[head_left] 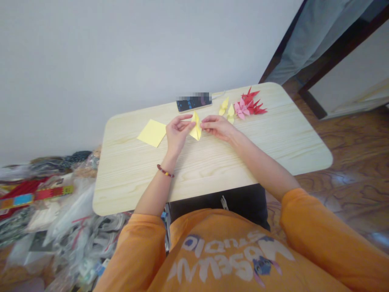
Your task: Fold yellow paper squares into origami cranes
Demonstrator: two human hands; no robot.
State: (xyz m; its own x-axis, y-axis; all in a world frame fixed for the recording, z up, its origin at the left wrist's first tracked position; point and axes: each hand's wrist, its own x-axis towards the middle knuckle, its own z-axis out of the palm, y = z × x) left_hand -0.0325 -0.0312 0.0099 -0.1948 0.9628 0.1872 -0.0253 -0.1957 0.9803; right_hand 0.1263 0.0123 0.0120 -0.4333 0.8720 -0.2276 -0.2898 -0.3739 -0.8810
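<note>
A folded piece of yellow origami paper (196,129) with a narrow diamond shape is held up over the table. My left hand (178,132) pinches its left edge between thumb and fingers. From the other side, my right hand (219,126) grips the right edge with its fingertips, the other fingers curled. A flat square of yellow paper (152,133) lies just left of my left hand. Beyond my right hand are two yellow paper flowers (224,105), a pink paper flower (242,108) and red paper flowers (251,101).
A phone (193,102) lies at the back of the pale wooden table (206,172), near the wall. Plastic bags and packed goods (75,227) are heaped on the floor at the left. A curtain (313,36) hangs at the right, above the wooden floor (355,150).
</note>
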